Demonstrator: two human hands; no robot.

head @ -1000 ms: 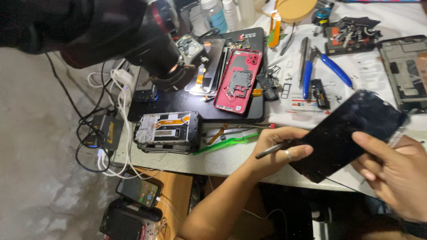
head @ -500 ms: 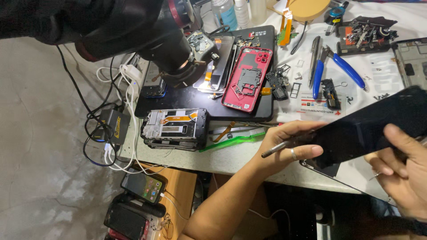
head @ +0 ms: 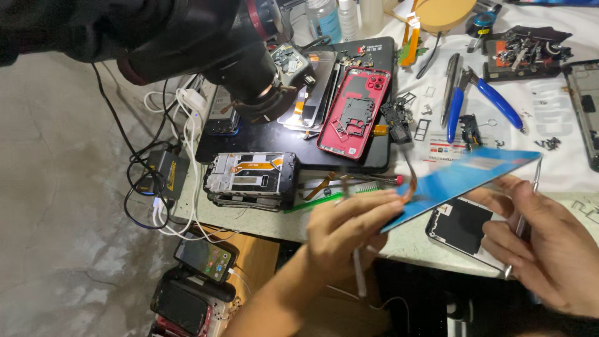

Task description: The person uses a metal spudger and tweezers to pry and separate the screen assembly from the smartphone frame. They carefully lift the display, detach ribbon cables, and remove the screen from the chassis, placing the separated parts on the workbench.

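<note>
A thin phone screen panel (head: pixel 462 178) is held between both hands just above the table's front edge, tilted almost flat and reflecting blue, with an orange flex cable at its left end. My left hand (head: pixel 349 231) grips the panel's left end and also holds a slim pale tool (head: pixel 359 281) that points down. My right hand (head: pixel 543 249) supports the right end from below, with a thin metal tool (head: pixel 527 212) running along its fingers. A dark phone part (head: pixel 458 224) lies on the table under the panel.
A microscope lens (head: pixel 249 68) hangs over a black mat (head: pixel 268 140) bearing a red phone frame (head: pixel 352 112). A stripped phone chassis (head: pixel 249 181) lies at the front, blue-handled pliers (head: pixel 480 100) to the right. Cables, an adapter (head: pixel 165 171) and phones (head: pixel 206 259) sit lower left.
The panel has swung from its dark face toward me to nearly flat, now showing a blue reflection. Both hands shifted with it, and the dark part below came into view.
</note>
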